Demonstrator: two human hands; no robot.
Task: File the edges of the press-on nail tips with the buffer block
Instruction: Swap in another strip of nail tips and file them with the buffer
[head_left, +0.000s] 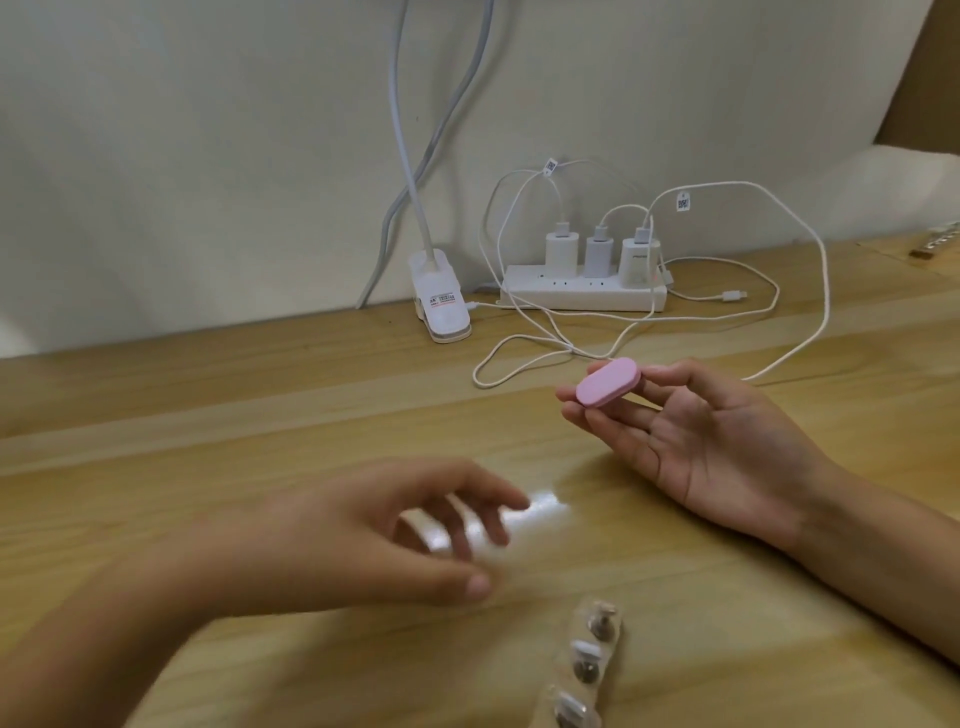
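My right hand (706, 441) is raised palm-up above the wooden table and pinches a pink oval buffer block (607, 382) between thumb and fingertips. My left hand (363, 530) hovers lower, to the left, blurred, with its fingers loosely spread and nothing in them. A clear strip of press-on nail tips (589, 660) lies on the table near the front edge, just right of and below my left thumb. Neither hand touches the strip.
At the back against the wall stand a white power strip (582, 296) with three chargers and looping white cables (519, 364), and a white clip lamp base (441, 301). The wooden table (208, 415) spreads across the view.
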